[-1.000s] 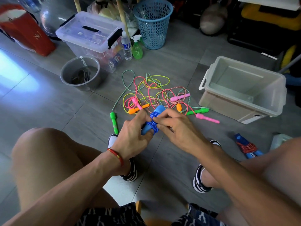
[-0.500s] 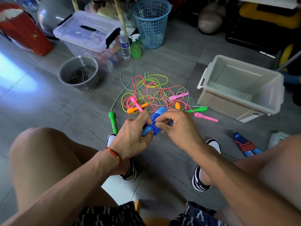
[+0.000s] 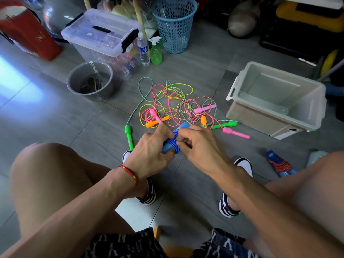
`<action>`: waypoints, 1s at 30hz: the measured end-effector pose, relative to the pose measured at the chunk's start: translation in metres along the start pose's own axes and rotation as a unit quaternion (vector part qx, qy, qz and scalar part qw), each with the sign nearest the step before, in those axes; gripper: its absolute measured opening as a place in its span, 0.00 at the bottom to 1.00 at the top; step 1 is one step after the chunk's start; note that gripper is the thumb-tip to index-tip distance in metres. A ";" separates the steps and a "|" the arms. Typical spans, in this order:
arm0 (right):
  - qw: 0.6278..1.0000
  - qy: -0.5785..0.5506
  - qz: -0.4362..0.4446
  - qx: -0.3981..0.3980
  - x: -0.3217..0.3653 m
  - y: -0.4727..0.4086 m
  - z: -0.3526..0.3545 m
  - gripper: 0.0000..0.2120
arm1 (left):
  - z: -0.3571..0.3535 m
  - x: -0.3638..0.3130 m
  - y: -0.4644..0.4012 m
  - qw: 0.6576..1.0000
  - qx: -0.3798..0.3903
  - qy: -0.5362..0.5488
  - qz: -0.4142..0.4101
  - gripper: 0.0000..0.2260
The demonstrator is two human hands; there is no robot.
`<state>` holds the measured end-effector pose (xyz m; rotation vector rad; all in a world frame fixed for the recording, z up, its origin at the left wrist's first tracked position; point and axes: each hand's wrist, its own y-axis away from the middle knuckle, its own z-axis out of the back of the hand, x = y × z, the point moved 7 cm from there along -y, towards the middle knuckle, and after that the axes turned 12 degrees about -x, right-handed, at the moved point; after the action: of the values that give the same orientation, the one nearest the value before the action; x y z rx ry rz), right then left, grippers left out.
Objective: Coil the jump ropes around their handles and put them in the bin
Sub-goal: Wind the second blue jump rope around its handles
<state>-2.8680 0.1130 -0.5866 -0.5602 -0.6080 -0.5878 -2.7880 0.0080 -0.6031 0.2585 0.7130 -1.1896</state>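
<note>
Both our hands work above the floor: our left hand (image 3: 149, 155) grips the blue handles (image 3: 170, 146), our right hand (image 3: 197, 146) pinches the blue rope (image 3: 174, 139) wound around them; the tangled ropes (image 3: 175, 107) lie beyond, the open bin (image 3: 275, 101) to the right

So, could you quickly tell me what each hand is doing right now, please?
Left hand: grips the blue handles.
Right hand: fingers curled, pinching the blue rope wound around them.
</note>
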 end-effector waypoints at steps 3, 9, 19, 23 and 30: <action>1.000 0.004 0.021 0.011 0.002 -0.001 -0.002 0.05 | 0.001 0.001 0.001 1.000 0.005 0.011 0.018 0.18; 0.998 -0.002 0.033 0.048 -0.001 0.002 -0.012 0.03 | -0.003 0.004 0.005 0.999 0.028 0.005 0.034 0.20; 0.973 -0.142 -0.182 0.015 -0.029 0.000 -0.004 0.10 | 0.010 0.002 0.002 0.995 -0.005 0.080 0.059 0.14; 0.956 -0.196 -0.219 -0.006 -0.024 0.001 0.001 0.10 | 0.016 0.005 0.001 0.985 -0.024 0.140 0.101 0.12; 0.938 -0.242 -0.248 0.000 -0.017 0.000 0.007 0.04 | 0.031 0.007 -0.008 0.977 -0.045 0.183 0.097 0.15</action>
<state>-2.8820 0.1227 -0.5928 -0.5559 -1.2375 -0.9348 -2.7824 -0.0167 -0.5827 0.4676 1.0361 -0.9295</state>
